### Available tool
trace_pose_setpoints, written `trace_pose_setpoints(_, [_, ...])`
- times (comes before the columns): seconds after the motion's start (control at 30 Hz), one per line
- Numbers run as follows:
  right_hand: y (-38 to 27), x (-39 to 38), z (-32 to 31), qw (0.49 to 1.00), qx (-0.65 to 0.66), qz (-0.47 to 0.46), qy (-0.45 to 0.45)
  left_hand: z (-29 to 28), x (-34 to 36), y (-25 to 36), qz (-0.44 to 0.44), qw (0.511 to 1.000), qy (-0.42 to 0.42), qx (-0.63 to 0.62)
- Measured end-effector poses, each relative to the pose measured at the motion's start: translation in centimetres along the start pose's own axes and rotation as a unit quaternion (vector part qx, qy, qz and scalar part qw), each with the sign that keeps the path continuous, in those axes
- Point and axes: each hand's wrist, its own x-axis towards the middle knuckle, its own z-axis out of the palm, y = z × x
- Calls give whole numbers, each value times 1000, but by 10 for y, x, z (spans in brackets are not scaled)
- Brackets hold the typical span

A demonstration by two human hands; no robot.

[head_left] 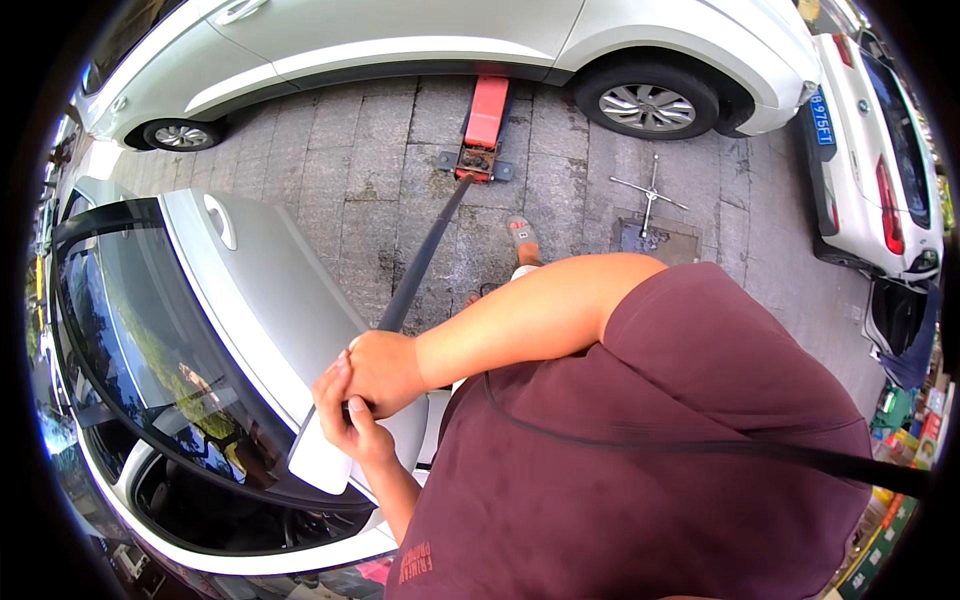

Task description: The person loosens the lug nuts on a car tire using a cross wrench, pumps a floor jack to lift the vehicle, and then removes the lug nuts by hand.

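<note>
A red floor jack (486,115) stands on the paving with its far end under the side of a white car (420,40). Its long black handle (425,260) slants up toward me from the jack's near end. My right hand (385,372) is closed around the upper part of this handle, the arm reaching across in front of me. Just below it, my left hand (348,415) curls round the handle's dark end, its fingers against the right hand. The handle's tip is partly hidden by the fingers.
A four-armed lug wrench (649,195) lies on the paving near the white car's wheel (648,103). Close on my left stands a silver-white car (265,250), its white side mirror (322,455) beneath my hands. Another white car (870,150) is at the right. My sandalled foot (522,232) is near the jack.
</note>
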Motion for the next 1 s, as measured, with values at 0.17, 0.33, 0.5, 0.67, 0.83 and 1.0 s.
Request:
trace_pose_setpoints(0.17, [22,38,-87,998,55,25,21,28,106,10,64,997,-52,-6])
trace_pose_setpoints(0.33, [101,40,-227,970,-8,27,243,150,250,57,22,984,-147,-100])
trace_pose_setpoints(0.5, [197,16,-367,960,50,129,241,278,354,83,42,991,-130,-11])
trace_pose_setpoints(0.67, [116,18,-290,972,26,68,225,206,266,80,-20,997,-67,-39])
trace_pose_setpoints(0.83, [7,-16,-63,991,1,-21,131,48,45,23,25,997,12,-79])
trace_pose_setpoints(1.0, [8,12,-18,997,26,-36,58,7,31,-2,17,1000,19,-10])
